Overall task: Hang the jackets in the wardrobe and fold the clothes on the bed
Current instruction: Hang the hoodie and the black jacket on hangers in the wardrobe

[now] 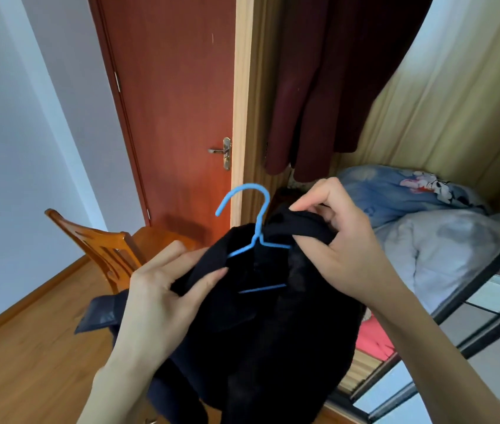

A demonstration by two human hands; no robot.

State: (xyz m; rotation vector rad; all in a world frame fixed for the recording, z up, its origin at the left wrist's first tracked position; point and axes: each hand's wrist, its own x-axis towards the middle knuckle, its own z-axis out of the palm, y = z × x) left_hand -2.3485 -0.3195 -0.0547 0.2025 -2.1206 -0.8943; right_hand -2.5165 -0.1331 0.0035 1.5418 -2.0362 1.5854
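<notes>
A black jacket hangs bunched in front of me, with a blue wire hanger poking out of its collar, hook upward. My left hand grips the jacket's left shoulder and collar. My right hand pinches the collar fabric at the right shoulder, near the hanger's right arm. Straight ahead is the open wardrobe, and inside it a dark maroon coat hangs from above.
A red-brown door with a metal handle stands left of the wardrobe's side panel. A wooden chair sits low on the left on the wooden floor. Folded bedding lies on the wardrobe shelf, and its sliding door frame runs at the right.
</notes>
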